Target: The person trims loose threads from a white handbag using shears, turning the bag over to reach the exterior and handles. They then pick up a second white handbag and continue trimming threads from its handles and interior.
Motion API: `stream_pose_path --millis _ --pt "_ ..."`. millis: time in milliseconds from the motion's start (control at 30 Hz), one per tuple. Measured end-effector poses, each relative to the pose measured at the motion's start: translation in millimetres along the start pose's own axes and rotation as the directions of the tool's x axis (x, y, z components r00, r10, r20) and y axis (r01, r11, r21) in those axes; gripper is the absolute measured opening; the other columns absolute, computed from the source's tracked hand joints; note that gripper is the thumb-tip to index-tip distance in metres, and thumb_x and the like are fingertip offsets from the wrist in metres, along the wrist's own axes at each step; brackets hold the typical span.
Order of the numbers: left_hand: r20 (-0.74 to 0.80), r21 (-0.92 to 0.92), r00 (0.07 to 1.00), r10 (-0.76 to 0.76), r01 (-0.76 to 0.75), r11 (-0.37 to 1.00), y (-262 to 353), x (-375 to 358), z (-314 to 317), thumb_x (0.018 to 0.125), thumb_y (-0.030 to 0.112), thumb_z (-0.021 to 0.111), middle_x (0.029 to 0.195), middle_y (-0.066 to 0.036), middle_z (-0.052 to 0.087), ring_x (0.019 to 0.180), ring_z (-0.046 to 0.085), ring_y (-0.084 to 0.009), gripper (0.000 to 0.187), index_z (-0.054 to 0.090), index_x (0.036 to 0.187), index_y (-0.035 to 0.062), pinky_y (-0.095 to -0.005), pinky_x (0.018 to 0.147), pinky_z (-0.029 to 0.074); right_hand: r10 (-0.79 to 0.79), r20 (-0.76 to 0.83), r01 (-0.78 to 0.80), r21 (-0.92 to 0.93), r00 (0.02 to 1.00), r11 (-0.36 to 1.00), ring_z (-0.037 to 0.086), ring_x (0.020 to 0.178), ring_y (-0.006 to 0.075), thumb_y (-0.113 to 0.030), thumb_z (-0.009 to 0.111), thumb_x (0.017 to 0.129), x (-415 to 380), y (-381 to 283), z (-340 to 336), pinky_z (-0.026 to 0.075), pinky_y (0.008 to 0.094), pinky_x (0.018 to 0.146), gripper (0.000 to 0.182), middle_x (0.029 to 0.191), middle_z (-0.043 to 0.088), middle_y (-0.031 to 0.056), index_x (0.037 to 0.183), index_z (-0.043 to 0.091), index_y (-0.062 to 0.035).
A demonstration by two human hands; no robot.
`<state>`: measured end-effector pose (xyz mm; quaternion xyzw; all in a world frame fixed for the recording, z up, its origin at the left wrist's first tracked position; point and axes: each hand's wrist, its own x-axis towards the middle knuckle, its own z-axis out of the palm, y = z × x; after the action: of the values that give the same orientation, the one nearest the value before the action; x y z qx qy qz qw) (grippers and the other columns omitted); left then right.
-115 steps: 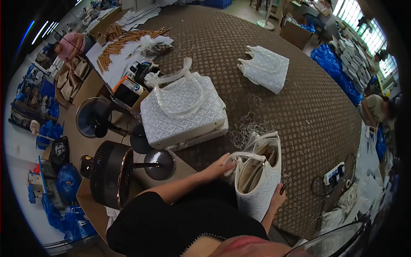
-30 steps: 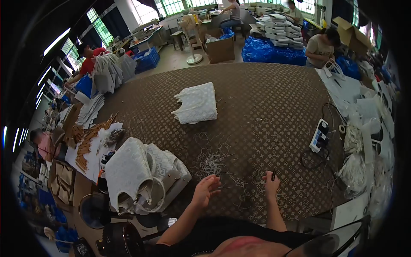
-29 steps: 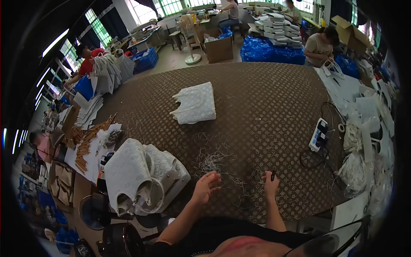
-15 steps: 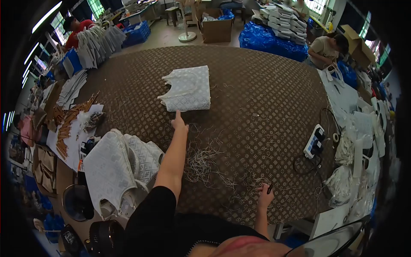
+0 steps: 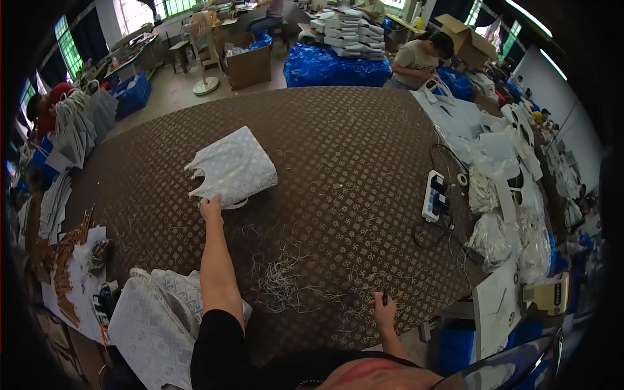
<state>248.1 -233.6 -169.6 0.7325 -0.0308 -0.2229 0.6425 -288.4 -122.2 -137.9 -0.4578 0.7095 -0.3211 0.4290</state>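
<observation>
Tangled thread (image 5: 279, 281) lies between the white bag (image 5: 244, 170) and right hand (image 5: 385, 313).

Over the feed I see a white power strip (image 5: 429, 199) on the right of the patterned table (image 5: 344, 149), near a tape roll (image 5: 462, 180). Beyond the far edge I make out a blue crate (image 5: 132, 95), a cardboard box (image 5: 249, 70) and a seated co-worker (image 5: 415, 63).
</observation>
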Motion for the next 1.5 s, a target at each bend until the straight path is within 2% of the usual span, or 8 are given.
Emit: stream_pose_path --millis 100,300,400,500,833,1000,1300,1500 --pt "-0.031 0.178 0.998 -0.053 0.057 0.982 36.6 -31.3 14.7 0.075 0.02 0.065 0.097 -0.01 0.06 0.084 0.055 -0.0228 0.033 0.059 0.101 0.0007 -0.0348 0.073 0.042 -0.085 0.021 0.083 0.076 0.996 0.994 0.046 0.053 0.0071 -0.031 0.053 0.087 -3.1 0.8 -0.6 0.037 0.0243 0.051 0.029 0.063 0.059 0.0007 0.086 0.063 -0.0039" --pt "0.147 0.392 0.943 0.3 -0.334 0.857 91.1 -117.2 41.9 0.077 0.017 0.061 0.072 -0.01 0.054 0.065 0.05 -0.0216 0.023 0.053 0.068 -0.0031 -0.0365 0.062 0.039 -0.07 0.038 0.06 0.229 0.997 0.971 0.048 0.055 0.0069 -0.032 0.053 0.086 -1.6 -6.4 -29.9 0.038 0.0244 0.051 0.03 0.062 0.058 0.0007 0.08 0.062 -0.0037" --pt "0.268 0.319 0.67 0.693 -0.74 0.592 84.4 -139.9 46.3 0.08 0.011 0.056 0.075 -0.01 0.05 0.064 0.048 -0.0222 0.017 0.06 0.081 -0.0055 -0.0344 0.059 0.038 -0.111 0.051 0.094 0.266 0.993 0.959 0.047 0.054 0.0065 -0.032 0.054 0.086 4.6 -5.9 -50.6 0.038 0.025 0.05 0.03 0.062 0.058 0.001 0.08 0.062 -0.0033" --pt "0.515 0.24 0.465 0.72 -0.885 0.399 125.2 -250.9 19.9 0.079 0.008 0.056 0.082 -0.01 0.052 0.071 0.052 -0.0227 0.016 0.061 0.087 -0.0046 -0.0333 0.064 0.041 -0.105 0.056 0.089 0.228 0.993 0.97 0.048 0.055 0.0068 -0.031 0.054 0.086 22.5 -4.5 -78.5 0.039 0.0245 0.051 0.029 0.062 0.058 0.0012 0.081 0.062 -0.0038" --pt "0.852 -0.013 0.262 0.453 -0.855 0.519 97.1 -416.9 -30.7 0.075 -0.002 0.057 0.089 -0.011 0.057 0.107 0.049 -0.0307 0.013 0.062 0.086 -0.0015 -0.0367 0.088 0.039 0.022 -0.183 0.087 0.566 0.983 0.82 0.046 0.05 0.0075 -0.031 0.05 0.088 96.5 -4.8 -142.5 0.037 0.0226 0.048 0.031 0.076 0.064 0.0036 0.089 0.061 -0.0027" --pt "0.911 -0.104 0.094 0.402 -0.89 0.445 88.9 -433.7 -40.6 0.074 0.0 0.058 0.092 -0.01 0.058 0.108 0.049 -0.032 0.013 0.063 0.086 0.0004 -0.0408 0.091 0.038 0.071 0.162 -0.164 0.688 0.984 0.707 0.033 0.039 0.0034 -0.033 0.048 0.089 82.6 -15.8 -154.5 0.028 0.0211 0.036 0.032 0.08 0.065 0.0061 0.099 0.057 -0.0042" --pt "0.81 -0.047 0.171 0.561 -0.935 0.352 72.5 -415.0 -98.0 0.079 0.004 0.058 0.106 -0.011 0.058 0.116 0.044 -0.0351 0.009 0.062 0.086 0.0003 -0.0459 0.095 0.036 -0.093 0.167 -0.04 0.655 0.981 0.754 0.054 0.074 0.0096 -0.033 0.045 0.091 35.3 -56.3 -111.6 0.043 0.0253 0.067 0.035 0.074 0.062 0.0055 0.103 0.057 -0.0021" --pt "0.826 0.138 0.346 0.445 -0.889 0.437 52.0 -393.8 -147.2 0.082 0.005 0.056 0.112 -0.012 0.056 0.117 0.043 -0.0372 0.011 0.062 0.09 0.002 -0.0467 0.096 0.035 -0.317 0.04 0.279 0.38 0.947 0.882 0.053 0.056 0.0067 -0.028 0.051 0.087 7.3 -69.7 -80.8 0.041 0.0241 0.052 0.028 0.063 0.06 0.0025 0.091 0.063 -0.0026"
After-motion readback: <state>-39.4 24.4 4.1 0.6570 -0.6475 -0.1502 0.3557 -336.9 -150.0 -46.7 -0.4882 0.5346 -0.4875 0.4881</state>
